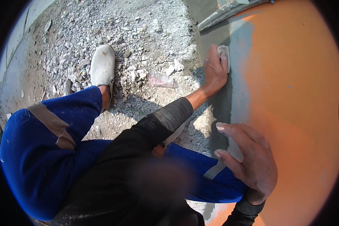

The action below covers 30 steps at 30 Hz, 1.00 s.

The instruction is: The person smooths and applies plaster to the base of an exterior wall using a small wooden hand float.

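Note:
My left hand (216,71) is closed around a small whitish pad (223,56); whether it is sponge, cloth or paper I cannot tell. It presses the pad against a strip of smooth, damp-looking grey cement (220,98) along the foot of an orange wall (297,83). Between cement and orange paint runs a pale grey-blue smeared band (240,71). Nearer to me, my right hand (252,160) is open and empty, thumb and fingers apart, beside the lower part of the wall. Whether its palm touches the wall I cannot tell.
A long cement-crusted piece (233,13) lies across the strip at the far end. Gravel and broken rubble (147,34) cover the ground to the left, with a crumpled clear plastic wrapper (162,80). My shoe (103,64) and blue-trousered knee (30,150) take up the left side.

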Each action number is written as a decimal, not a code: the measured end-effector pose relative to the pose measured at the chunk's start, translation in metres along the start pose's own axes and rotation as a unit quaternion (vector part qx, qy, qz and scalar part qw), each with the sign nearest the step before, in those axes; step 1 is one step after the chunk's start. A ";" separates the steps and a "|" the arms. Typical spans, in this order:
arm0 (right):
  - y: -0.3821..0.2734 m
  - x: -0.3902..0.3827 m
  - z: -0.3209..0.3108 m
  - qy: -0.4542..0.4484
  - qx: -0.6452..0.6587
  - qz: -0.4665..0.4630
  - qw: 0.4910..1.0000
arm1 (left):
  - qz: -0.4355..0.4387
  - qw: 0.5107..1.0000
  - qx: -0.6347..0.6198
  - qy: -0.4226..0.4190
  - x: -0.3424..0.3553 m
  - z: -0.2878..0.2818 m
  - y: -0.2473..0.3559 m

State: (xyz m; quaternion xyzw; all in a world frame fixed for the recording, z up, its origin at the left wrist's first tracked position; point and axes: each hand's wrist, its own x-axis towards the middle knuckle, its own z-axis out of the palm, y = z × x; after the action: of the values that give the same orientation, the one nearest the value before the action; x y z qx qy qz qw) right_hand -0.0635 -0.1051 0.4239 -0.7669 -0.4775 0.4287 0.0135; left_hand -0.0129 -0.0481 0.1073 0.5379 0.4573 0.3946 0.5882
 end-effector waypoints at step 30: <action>0.001 0.005 -0.001 -0.006 0.002 -0.022 1.000 | 0.029 0.997 -0.019 -0.064 0.006 -0.014 0.005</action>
State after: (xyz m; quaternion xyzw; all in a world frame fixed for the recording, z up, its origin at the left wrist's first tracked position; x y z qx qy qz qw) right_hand -0.0612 -0.1017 0.4204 -0.7537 -0.4932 0.4338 0.0212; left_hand -0.0248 -0.0381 0.1114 0.5640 0.3948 0.3848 0.6147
